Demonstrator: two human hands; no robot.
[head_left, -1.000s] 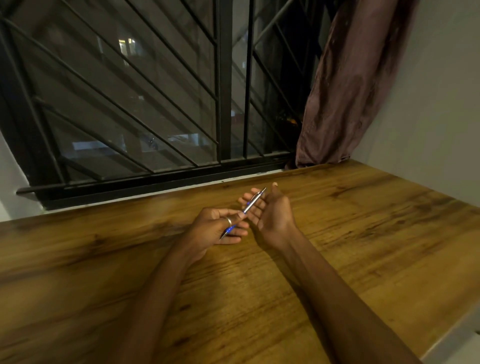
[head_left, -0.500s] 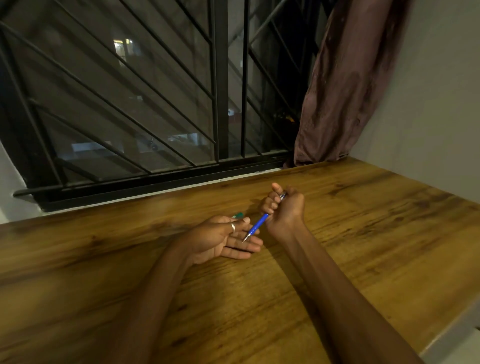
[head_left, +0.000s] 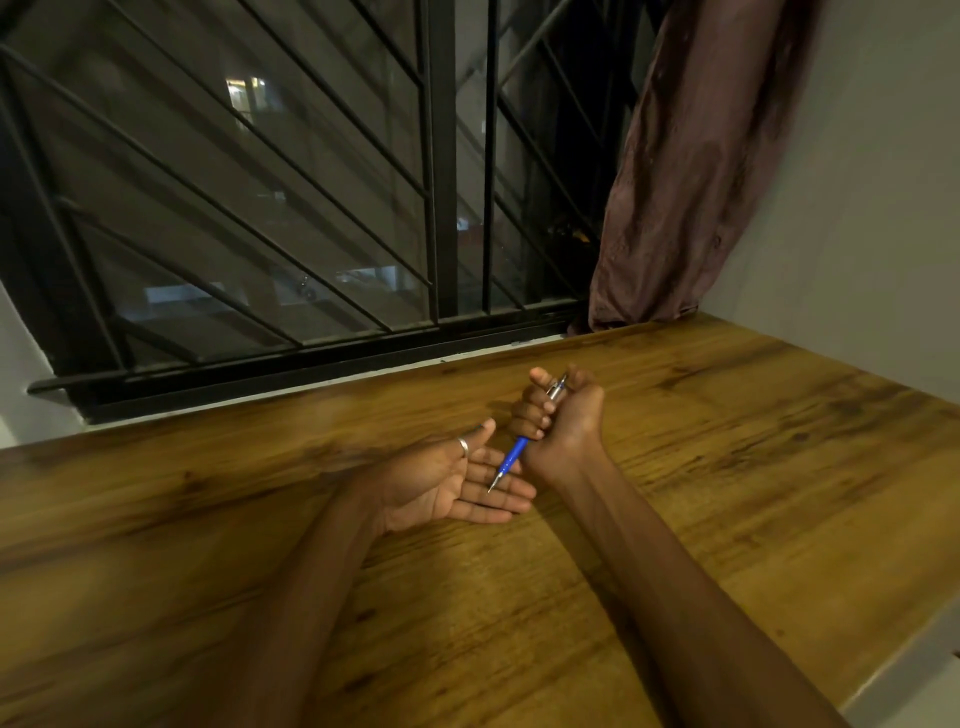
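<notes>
The right hand (head_left: 558, 421) grips a blue and silver pen (head_left: 524, 441) in a fist, its silver clip end poking out above the curled fingers and its tip slanting down over the fingers of the left hand (head_left: 452, 480). That hand lies palm up, fingers straight, a silver ring (head_left: 463, 446) on its thumb, on a wooden tabletop (head_left: 727, 467). Behind are a black window grille (head_left: 311, 208) and a brown curtain (head_left: 691, 171) by a pale wall (head_left: 883, 208).

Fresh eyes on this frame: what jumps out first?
The right hand fists a blue pen at mid table, its tip slanting down over the left hand, which lies open and palm up beside it. Behind them, a dark barred window fills the upper left, with a brown curtain hanging at its right end.
</notes>
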